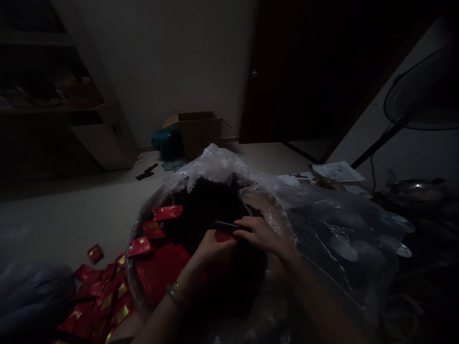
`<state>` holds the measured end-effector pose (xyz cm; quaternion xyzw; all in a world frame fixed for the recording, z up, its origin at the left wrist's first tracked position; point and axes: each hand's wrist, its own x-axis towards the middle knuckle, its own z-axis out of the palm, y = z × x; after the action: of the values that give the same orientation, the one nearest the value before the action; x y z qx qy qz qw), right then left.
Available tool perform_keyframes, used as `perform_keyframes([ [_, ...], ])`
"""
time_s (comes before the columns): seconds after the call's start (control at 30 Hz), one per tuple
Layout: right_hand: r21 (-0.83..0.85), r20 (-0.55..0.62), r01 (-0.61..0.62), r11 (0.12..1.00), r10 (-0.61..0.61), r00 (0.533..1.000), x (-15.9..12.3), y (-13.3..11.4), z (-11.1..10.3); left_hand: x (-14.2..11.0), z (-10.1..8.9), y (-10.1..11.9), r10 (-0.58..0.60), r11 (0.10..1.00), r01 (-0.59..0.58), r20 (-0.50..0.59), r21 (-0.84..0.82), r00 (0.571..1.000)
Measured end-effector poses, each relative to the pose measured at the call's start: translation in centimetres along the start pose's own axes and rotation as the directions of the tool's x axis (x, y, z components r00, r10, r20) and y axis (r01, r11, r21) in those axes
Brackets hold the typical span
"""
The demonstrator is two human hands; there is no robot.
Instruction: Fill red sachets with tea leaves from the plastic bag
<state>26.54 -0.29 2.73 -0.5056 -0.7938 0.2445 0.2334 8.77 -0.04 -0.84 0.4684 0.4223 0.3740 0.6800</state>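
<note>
Over a large plastic-lined container of dark loose leaves (215, 196), which look like tea, my two hands come together. My left hand (212, 247) pinches a small red packet (224, 236). A slim black scoop-like tool (226, 226) is in my right hand (258, 233), its body lying across the packet's top edge. The tool's exact kind is hard to make out in the dim light. Several red packets (168, 212) lie on the leaves at the container's left side, by a pile of flat red packets (161, 267). A bracelet circles my left wrist.
Clear plastic sheeting (222, 160) drapes over the container's rim and spreads right. Many red packets with gold labels (103, 296) are heaped at lower left. Behind stand an open cardboard box (201, 134) and a teal bag (167, 143). A fan (419, 95) stands at right.
</note>
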Motion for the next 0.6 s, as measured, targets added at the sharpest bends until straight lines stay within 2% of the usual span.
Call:
perform_keyframes([
  [0.17,-0.008,-0.008,0.001,1.000,-0.001,1.000,0.0,0.3,0.3,0.4,-0.9,0.5,0.049,0.999,-0.051,-0.109,-0.018,0.993],
  [0.3,0.002,0.000,-0.002,1.000,0.002,1.000,0.1,0.4,0.5,0.5,-1.3,0.6,0.057,0.998,-0.052,-0.125,0.040,0.991],
  [0.47,0.037,0.047,-0.005,0.999,0.003,0.999,0.0,0.4,0.7,0.4,-1.3,0.4,0.160,0.984,-0.142,-0.181,0.108,0.970],
  [0.6,0.105,0.081,-0.002,0.994,-0.007,0.997,-0.1,0.3,1.0,0.5,-1.2,0.1,0.157,0.985,-0.141,-0.189,0.098,0.969],
])
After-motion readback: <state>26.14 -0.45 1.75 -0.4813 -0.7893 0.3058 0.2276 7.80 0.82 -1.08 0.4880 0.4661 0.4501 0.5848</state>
